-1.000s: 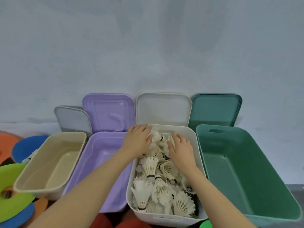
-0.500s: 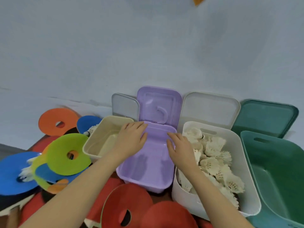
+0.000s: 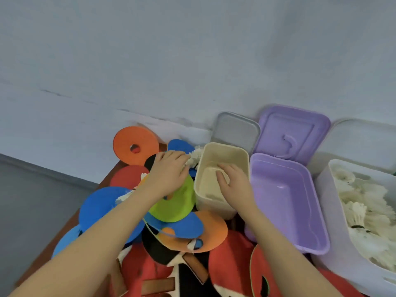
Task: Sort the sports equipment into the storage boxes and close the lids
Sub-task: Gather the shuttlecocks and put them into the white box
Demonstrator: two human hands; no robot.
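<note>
Stray-shuttlecock pickup in hand: the left hand (image 3: 169, 172) curls over a shuttlecock (image 3: 194, 158) at ten o'clock of the beige box (image 3: 222, 155), though its grip is unclear; the right hand (image 3: 233, 183) hovers relaxed, empty. Next, I judge, carry it to the white box (image 3: 334, 189) at three o'clock.

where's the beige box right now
In the head view the beige box sits centre-right, between the green disc on its left and the purple box on its right.
</note>
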